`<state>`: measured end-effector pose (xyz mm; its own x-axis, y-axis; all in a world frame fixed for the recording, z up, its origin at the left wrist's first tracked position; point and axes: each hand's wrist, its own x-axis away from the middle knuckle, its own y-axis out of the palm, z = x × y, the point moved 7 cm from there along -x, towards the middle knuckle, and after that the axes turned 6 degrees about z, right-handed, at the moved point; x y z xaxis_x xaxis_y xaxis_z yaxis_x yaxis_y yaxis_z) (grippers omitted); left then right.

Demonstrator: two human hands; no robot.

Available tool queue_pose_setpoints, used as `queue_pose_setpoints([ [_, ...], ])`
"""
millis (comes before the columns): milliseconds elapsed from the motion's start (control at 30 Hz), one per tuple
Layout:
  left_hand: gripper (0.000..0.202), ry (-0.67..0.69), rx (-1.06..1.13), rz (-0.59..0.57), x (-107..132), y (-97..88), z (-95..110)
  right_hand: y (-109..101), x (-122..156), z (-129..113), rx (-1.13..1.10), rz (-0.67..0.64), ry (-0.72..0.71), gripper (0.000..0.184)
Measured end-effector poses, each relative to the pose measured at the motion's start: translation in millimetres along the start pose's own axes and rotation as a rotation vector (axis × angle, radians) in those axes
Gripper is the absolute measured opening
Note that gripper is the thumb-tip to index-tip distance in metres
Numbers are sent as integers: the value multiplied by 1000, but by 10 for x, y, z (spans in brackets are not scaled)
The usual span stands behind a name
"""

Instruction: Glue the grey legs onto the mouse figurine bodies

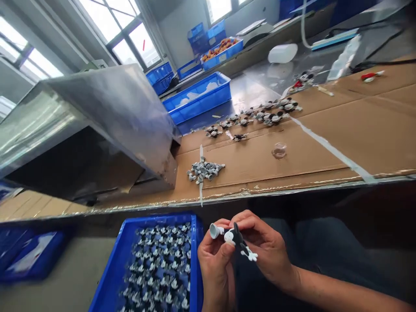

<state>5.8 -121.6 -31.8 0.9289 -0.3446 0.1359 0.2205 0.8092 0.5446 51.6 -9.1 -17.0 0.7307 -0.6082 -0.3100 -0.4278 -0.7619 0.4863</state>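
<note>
- A black-and-white plastic mouse figure [234, 239] sits between the two hands, low in view above the person's lap: glossy black body, white face patch, white gloved hand at its lower end.
- A grey cone-shaped cup [215, 231] sticks out from the figure's left side, its wide mouth facing left, toward the left hand's side.
- The figure's long axis runs on a diagonal, from its black top by the right hand's fingers down and rightward to the white glove, which points away from the left hand.
- The left hand [215, 266] is curled, its thumb pressed on the white patch and its fingers pinching from behind, just under the grey cup.
- The right hand [264, 247] arches over the figure, its fingers bent and pinching from above; neither hand is spread.
- A blue plastic tray [195, 255] lies just left of the left hand, packed with similar figures.
- Beyond the hands, on a cardboard-covered bench [312, 149], are a heap of grey parts [204, 170], a loose row of mouse figures [256, 115] and a small clear plastic cup [279, 150].
- Further off stands a blue crate [198, 97] with white pieces inside.
</note>
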Motion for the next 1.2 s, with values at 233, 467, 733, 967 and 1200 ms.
queue_pose_setpoints([
  [233,32,-143,165,182,333,-385,10,229,287,203,201,-194,-116,12],
  [467,44,-177,202,362,552,-967,31,508,473,351,407,-486,-187,18],
  [733,24,38,-66,1204,1245,-3604,962,79,479,637,481,-524,54,9],
  [967,34,-178,-301,1492,1642,-4688,895,-179,434,752,526,-401,225,21],
  [1200,35,-297,-427,1492,1480,-4976,828,-300,351,721,561,-322,260,29],
])
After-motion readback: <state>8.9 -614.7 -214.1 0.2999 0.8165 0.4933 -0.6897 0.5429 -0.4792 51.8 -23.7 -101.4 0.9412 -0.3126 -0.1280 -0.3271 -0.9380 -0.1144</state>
